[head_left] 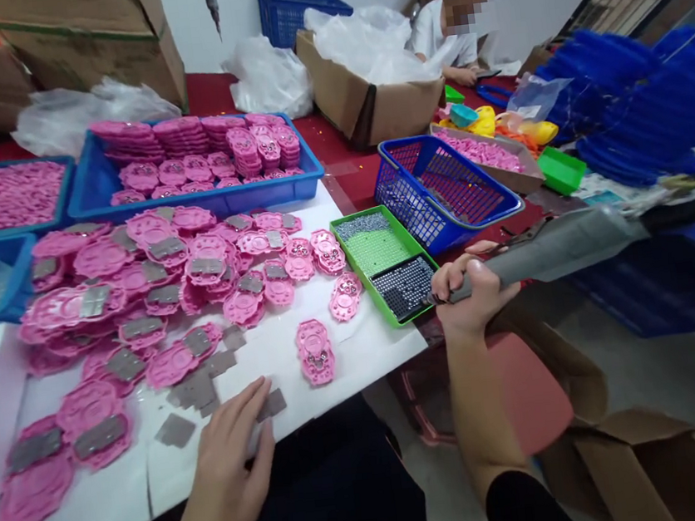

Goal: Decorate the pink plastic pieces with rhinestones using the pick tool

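My right hand is wrapped round a grey electric screwdriver, held almost level. The tool's tip is at a black grid plate of small screws, inside a green tray. My left hand lies on the table edge, fingers stretched out and holding nothing that I can see. Beside its fingertips is a small grey square plate. A pink plastic casing rests flat between my hands. To the left is a heap of pink casings, many with grey plates on them.
Behind the heap, a blue tray holds stacked pink casings. A blue basket stands beyond the green tray. Further back are a cardboard box with plastic bags and a seated person. A red stool is below my right arm.
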`<state>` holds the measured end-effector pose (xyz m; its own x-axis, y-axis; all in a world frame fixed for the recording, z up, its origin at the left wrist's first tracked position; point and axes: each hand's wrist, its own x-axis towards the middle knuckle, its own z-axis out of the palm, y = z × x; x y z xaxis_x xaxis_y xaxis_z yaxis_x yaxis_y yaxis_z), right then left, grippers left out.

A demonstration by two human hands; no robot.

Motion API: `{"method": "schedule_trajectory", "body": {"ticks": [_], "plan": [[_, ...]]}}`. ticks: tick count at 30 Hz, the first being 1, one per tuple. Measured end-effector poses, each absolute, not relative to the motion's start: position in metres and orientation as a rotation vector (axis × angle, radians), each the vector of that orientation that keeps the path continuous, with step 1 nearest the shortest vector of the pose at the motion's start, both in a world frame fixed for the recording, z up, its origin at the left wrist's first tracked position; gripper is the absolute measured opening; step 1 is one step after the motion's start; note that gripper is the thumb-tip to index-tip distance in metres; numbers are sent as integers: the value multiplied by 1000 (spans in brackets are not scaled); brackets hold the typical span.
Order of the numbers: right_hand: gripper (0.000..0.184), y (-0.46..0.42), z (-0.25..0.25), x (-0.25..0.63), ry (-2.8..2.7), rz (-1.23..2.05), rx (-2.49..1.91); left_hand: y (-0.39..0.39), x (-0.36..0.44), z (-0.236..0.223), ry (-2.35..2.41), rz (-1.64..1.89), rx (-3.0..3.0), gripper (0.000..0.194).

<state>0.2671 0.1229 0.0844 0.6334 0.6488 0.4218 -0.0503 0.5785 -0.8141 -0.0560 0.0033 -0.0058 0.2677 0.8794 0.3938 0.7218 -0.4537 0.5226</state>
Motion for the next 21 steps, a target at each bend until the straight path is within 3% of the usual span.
{"method": "schedule_trajectory", "body": {"ticks": [9, 21], "plan": [[15, 123, 77, 269, -781, 427, -855, 9, -53, 0, 1457, 1074, 2296, 41], [15, 129, 76, 264, -789, 464, -924, -2, -63, 6, 1361, 929, 2169, 37]]}}
